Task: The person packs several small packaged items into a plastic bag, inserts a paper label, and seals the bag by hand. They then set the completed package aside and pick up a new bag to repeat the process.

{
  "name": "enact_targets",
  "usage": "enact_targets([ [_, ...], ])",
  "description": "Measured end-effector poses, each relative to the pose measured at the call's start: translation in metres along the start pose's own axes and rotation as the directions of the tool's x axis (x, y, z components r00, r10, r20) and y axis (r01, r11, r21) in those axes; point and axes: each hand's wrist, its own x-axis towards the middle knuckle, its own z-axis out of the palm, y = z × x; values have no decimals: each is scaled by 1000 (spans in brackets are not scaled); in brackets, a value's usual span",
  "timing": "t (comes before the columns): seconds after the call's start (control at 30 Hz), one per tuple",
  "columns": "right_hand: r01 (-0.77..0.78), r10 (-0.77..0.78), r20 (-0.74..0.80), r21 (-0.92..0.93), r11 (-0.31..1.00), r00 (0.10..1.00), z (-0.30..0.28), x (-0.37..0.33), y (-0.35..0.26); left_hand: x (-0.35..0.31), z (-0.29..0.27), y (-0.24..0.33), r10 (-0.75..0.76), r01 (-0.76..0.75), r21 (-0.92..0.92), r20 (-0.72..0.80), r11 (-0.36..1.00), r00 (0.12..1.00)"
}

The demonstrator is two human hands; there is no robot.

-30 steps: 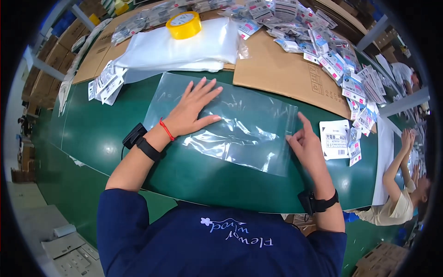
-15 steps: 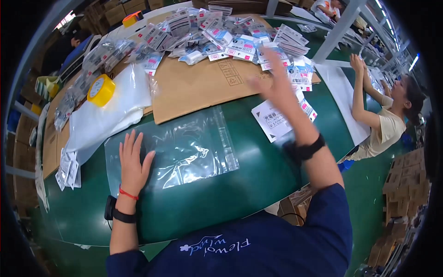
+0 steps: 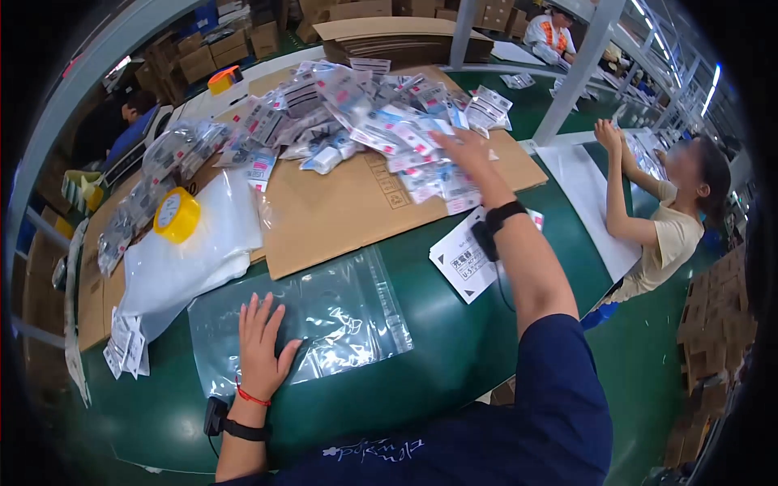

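Note:
My left hand [image 3: 263,344] lies flat with spread fingers on a clear plastic bag [image 3: 344,324], which is spread on the green table. Reaching forward, my right hand [image 3: 474,158] rests with fingers stretched over the right side of a heap of small packets [image 3: 356,113] on a flat cardboard sheet [image 3: 316,231]. The packets are clear pouches with white, blue and pink cards. Below my right wrist lie white printed sheets [image 3: 463,257], partly covered by the wrist strap and its cable.
A yellow tape roll [image 3: 177,215] sits on stacked translucent bags [image 3: 194,255] at the left. White tags [image 3: 126,348] lie near the left edge. A metal post [image 3: 577,73] rises at the far right, with a co-worker [image 3: 660,219] beside it. Stacked cardboard [image 3: 397,36] stands behind.
My right hand has come down onto the packets, and those at the right have shifted leftward, baring cardboard there. My left hand stays on the bag. The view has tilted up.

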Motion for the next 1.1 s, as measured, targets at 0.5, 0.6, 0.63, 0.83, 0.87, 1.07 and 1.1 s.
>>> enact_targets([
  [0.5,327,-326,-449,-79,942,832,-33,99,-5,2,4,-1,-18,18,-11,16,1000,1000],
  [0.6,68,-259,-644,-306,950,720,-39,143,61,1,7,-4,-42,43,-26,39,999,998],
  [0.63,85,-269,-634,-305,948,725,-33,145,63,-2,4,-3,-54,56,-27,71,998,996],
  [0.83,-134,143,7,-297,945,990,-14,170,94,6,0,0,-50,59,-49,172,997,984],
  [0.87,-83,112,184,-156,984,976,-4,176,81,3,-1,1,-55,66,-52,185,996,981],
  [1.07,78,-21,415,-121,990,910,59,125,-28,11,1,3,-41,49,-58,125,997,991],
  [1.1,76,-41,386,-77,994,922,59,124,-30,11,3,5,-25,33,-76,111,997,994],
])
